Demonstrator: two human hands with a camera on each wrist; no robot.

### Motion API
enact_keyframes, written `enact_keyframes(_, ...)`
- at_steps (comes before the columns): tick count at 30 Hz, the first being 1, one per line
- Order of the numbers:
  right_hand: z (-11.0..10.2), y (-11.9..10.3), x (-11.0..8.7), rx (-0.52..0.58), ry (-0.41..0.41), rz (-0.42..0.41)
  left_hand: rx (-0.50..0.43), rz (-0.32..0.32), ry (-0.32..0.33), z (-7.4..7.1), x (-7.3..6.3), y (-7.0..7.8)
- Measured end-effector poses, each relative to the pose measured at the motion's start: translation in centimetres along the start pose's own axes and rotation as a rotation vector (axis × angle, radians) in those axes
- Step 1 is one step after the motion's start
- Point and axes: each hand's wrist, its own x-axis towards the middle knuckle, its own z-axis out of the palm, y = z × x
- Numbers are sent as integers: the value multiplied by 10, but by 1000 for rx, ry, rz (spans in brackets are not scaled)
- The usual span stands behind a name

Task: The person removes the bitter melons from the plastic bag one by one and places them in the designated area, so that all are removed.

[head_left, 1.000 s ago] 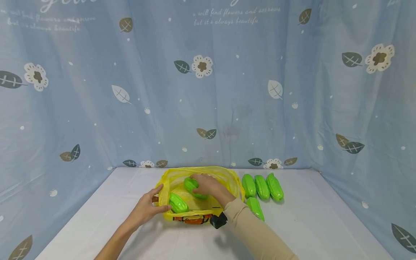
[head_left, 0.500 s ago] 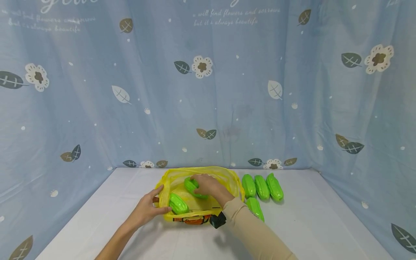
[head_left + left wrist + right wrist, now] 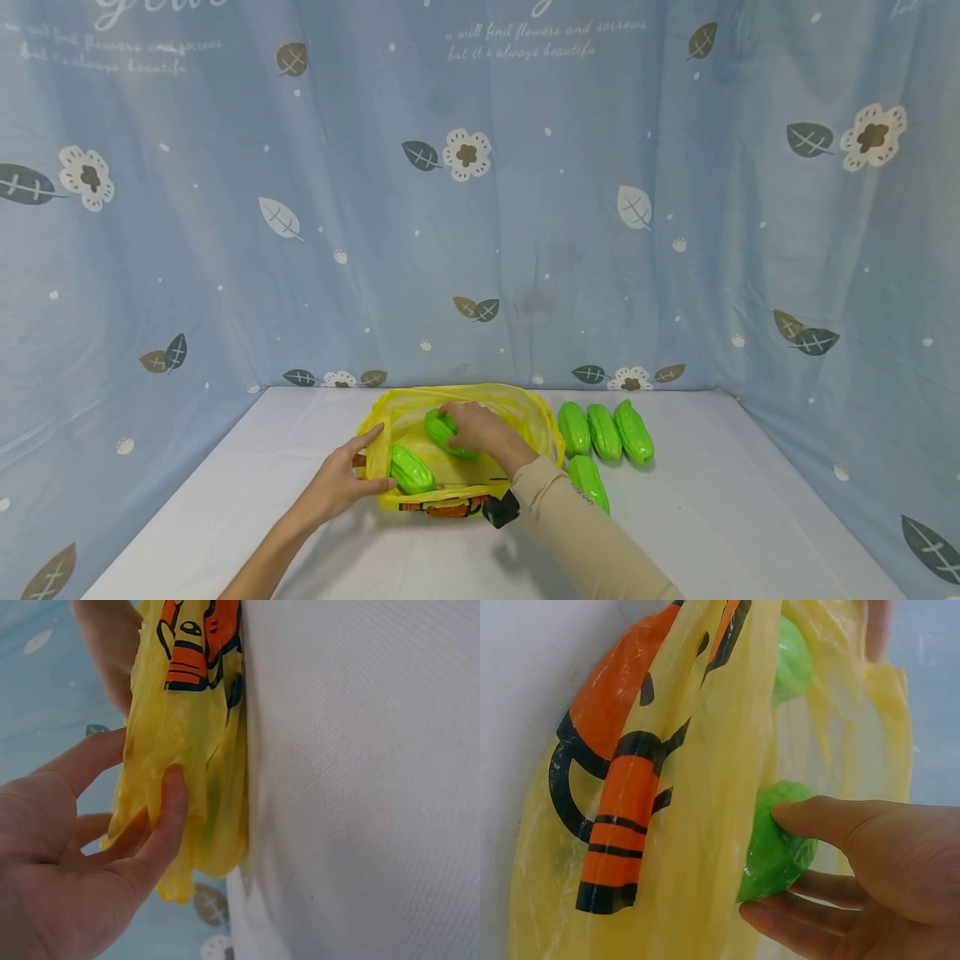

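Observation:
A yellow plastic bag [image 3: 381,454] with an orange and black print lies on the table, its mouth held wide. At its left edge my left hand [image 3: 341,483] grips the film between thumb and fingers; the left wrist view shows the thumb [image 3: 172,799] against the bag. Inside the bag, my right hand [image 3: 483,432] holds a glossy green ridged gourd [image 3: 441,428]. In the right wrist view, thumb and fingers span that gourd [image 3: 769,847]. Another green gourd [image 3: 412,472] lies in the bag, by the left hand.
Right of the bag, three green gourds stand side by side, the outermost being a gourd [image 3: 634,432] with a narrow tip. A nearer gourd [image 3: 588,480] is partly behind the right sleeve [image 3: 592,533]. Blue patterned curtain [image 3: 480,250] surrounds the white table [image 3: 720,508].

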Motion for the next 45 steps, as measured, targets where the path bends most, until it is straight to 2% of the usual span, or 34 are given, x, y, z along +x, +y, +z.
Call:
enact_keyframes(12, 3, 0, 0, 11, 13, 1, 27, 12, -8, -2, -1, 1)
enact_keyframes(18, 0, 0, -4, -18, 24, -50, 40, 17, -2, -2, -1, 2)
enact_keyframes(29, -4, 9, -8, 28, 23, -113, 42, 12, 1, -2, -1, 3)
enact_keyframes(34, -9, 13, -15, 59, 21, -153, 60, 5, 7, -2, -1, 3)
enact_keyframes(40, -14, 19, -24, 44, 45, -196, 50, 5, 5, -2, 0, 3)
enact_keyframes(45, -22, 24, -35, 70, 42, -200, 48, 4, 8, -2, 0, 2)
